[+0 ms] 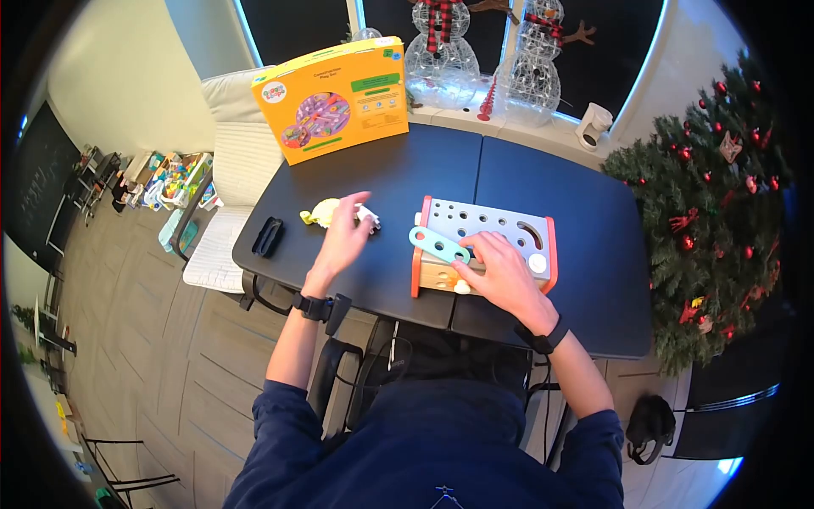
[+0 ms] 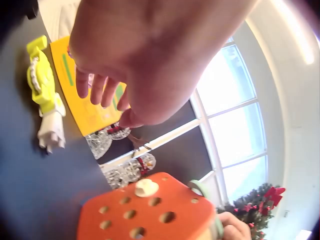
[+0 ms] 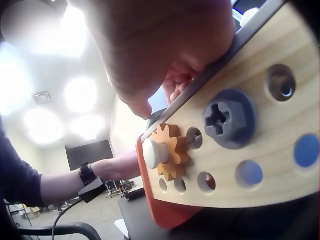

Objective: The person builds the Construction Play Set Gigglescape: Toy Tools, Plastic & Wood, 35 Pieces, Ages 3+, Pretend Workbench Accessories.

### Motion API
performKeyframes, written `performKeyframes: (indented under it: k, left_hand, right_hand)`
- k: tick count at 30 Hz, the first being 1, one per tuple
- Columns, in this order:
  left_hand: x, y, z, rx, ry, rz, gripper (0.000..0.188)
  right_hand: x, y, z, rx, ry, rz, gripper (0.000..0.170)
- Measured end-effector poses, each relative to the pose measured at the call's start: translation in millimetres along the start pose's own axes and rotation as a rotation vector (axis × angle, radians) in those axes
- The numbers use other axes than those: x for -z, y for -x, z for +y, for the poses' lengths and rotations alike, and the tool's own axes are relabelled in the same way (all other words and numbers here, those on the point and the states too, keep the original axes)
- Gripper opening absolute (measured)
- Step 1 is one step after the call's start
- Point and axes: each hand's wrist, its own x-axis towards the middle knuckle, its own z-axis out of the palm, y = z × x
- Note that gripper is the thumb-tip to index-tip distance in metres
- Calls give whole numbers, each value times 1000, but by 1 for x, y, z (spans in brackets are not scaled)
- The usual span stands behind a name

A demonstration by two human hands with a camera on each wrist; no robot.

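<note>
My right hand (image 1: 509,276) pinches the end of a teal strip with holes (image 1: 428,241), which lies over the left part of a toy workbench's grey top (image 1: 517,222). In the right wrist view, an orange gear (image 3: 172,147) with a white peg (image 3: 154,153) and a grey hex bolt (image 3: 235,120) sit on its wooden side. A cream knob (image 2: 146,187) sticks out of the red end panel (image 2: 112,220). My left hand (image 1: 343,239) hovers with relaxed fingers and holds nothing, near a lime-yellow toy drill (image 2: 44,82) with a white tip (image 2: 51,131).
A yellow toy box (image 1: 343,89) stands at the table's back left. A black object (image 1: 268,237) lies near the left edge of the dark table (image 1: 585,314). A decorated Christmas tree (image 1: 704,212) is close on the right, a white chair (image 1: 242,161) on the left.
</note>
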Motion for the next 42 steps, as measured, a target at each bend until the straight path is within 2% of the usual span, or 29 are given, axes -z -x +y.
performKeyframes:
  k: [3, 6, 7, 10, 14, 17, 21, 27, 30, 37, 40, 42]
  left_hand:
    - [10, -2, -59, 37, -419, 251, 55]
    - [16, -1, -87, 168, -635, 406, 63]
    - [18, -1, -101, 168, -677, 415, 71]
    - [28, -5, -124, 186, -840, 315, 74]
    - [42, -15, -127, 177, -710, 128, 73]
    - [45, -23, -112, 229, -723, 39, 59]
    - [46, -29, -129, 62, -520, 46, 38]
    - [40, -42, -79, -67, -397, 223, 24]
    - [46, -56, -41, -212, -419, 202, 25]
    - [53, -53, 110, -543, -428, 201, 27]
    - [48, -36, 150, -673, -461, 170, 29]
    - [41, -22, 169, -736, -455, 149, 31]
  right_hand:
    - [-2, 0, 2, 12, 4, 13, 36]
    - [1, 1, 0, -49, -39, 5, 39]
    - [2, 2, -1, -82, -61, -4, 40]
    - [3, 1, 4, -113, -121, -38, 41]
    - [3, -1, 6, -133, -206, -42, 37]
    - [4, -1, 8, -167, -289, -28, 34]
    - [4, -3, 10, -190, -395, 17, 28]
    - [4, -3, 12, -210, -452, 45, 23]
    - [1, -4, 18, -215, -487, 49, 23]
    - [0, -9, 32, -188, -549, 74, 25]
    - [20, -21, 14, -225, -481, 101, 24]
    - [32, -33, 5, -174, -463, 139, 25]
